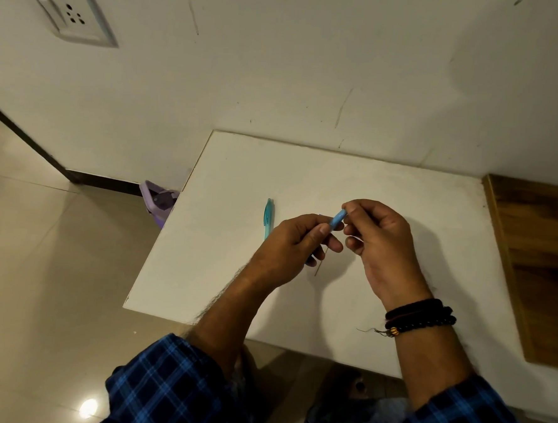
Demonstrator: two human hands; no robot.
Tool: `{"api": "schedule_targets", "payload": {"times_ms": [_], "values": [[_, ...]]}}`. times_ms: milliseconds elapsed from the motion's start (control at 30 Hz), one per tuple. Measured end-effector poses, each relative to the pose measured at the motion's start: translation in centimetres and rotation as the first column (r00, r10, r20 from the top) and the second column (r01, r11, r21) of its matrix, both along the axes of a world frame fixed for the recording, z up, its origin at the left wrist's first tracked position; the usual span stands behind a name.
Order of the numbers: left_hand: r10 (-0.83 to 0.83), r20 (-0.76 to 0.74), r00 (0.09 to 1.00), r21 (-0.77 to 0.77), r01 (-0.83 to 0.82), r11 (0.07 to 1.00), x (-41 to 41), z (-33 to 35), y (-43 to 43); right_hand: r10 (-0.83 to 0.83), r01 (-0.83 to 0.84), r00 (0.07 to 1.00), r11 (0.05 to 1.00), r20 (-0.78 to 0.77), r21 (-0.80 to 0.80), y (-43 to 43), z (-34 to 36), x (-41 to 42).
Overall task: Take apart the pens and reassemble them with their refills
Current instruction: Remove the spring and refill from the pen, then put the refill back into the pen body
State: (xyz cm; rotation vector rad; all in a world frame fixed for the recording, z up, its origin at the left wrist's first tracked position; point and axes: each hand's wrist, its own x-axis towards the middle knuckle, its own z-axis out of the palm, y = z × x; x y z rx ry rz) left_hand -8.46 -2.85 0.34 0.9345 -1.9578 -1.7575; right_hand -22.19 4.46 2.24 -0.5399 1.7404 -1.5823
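Above the white table [417, 219], my left hand [293, 245] grips a light blue pen barrel [336, 220], most of it hidden in the curled fingers. My right hand [378, 240] pinches the barrel's upper end between thumb and forefinger. A thin brown refill [321, 261] sticks out below my left hand's fingers, slanting down toward the table. A second pen [267, 218], teal and whole, lies on the table just left of my left hand, pointing away from me.
The table stands against a white wall, its left edge dropping to a tiled floor. A purple bin [157, 200] sits on the floor by the table's far left corner. A wooden surface [536, 259] adjoins the table on the right.
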Motion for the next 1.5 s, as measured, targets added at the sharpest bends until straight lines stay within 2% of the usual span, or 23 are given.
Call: {"api": "schedule_targets", "payload": {"times_ms": [133, 300, 400, 500, 667, 867, 1067, 1167, 1333, 1500], "values": [[-0.007, 0.021, 1.000, -0.010, 0.008, 1.000, 0.0, 0.0, -0.1, -0.027, 0.028, 0.997, 0.999, 0.069, -0.016, 0.1, 0.2, -0.3], [0.051, -0.007, 0.999, -0.011, -0.051, 0.999, 0.2, 0.1, -0.1, -0.089, 0.089, 0.996, 0.996, 0.012, -0.011, 0.3, -0.1, -1.0], [0.064, -0.021, 0.998, -0.012, -0.064, 0.998, 0.1, 0.1, -0.1, -0.086, 0.100, 0.983, 0.992, -0.162, 0.079, 0.3, -1.2, -1.1], [0.097, -0.054, 0.994, -0.024, -0.099, 0.995, 0.1, 0.1, -0.1, 0.046, 0.063, 0.910, 0.967, -0.412, 0.248, 0.6, -2.5, -1.4], [0.159, -0.117, 0.980, -0.032, -0.164, 0.986, 0.0, 0.0, -0.1, 0.279, -0.015, 0.762, 0.910, -0.584, 0.415, 1.0, -3.9, -1.4], [0.203, -0.111, 0.973, -0.035, -0.208, 0.978, 0.2, 0.0, -0.1, 0.344, -0.040, 0.724, 0.886, -0.598, 0.462, 1.1, -4.8, -1.4], [0.202, -0.102, 0.974, -0.028, -0.206, 0.978, 0.1, -0.1, 0.0, 0.395, -0.043, 0.647, 0.873, -0.652, 0.485, 1.0, -4.8, -1.4], [0.209, -0.108, 0.972, -0.031, -0.214, 0.976, 0.1, -0.1, -0.1, 0.387, -0.029, 0.656, 0.871, -0.648, 0.490, 1.0, -4.8, -1.6], [0.230, -0.088, 0.969, -0.038, -0.233, 0.972, 0.0, -0.3, -0.4, 0.285, 0.101, 0.696, 0.870, -0.659, 0.482, 1.3, -4.5, -1.7], [0.257, -0.066, 0.964, -0.035, -0.260, 0.965, 0.0, -0.4, -0.4, 0.381, 0.037, 0.678, 0.836, -0.628, 0.547, 1.1, -4.6, -1.7]]}}
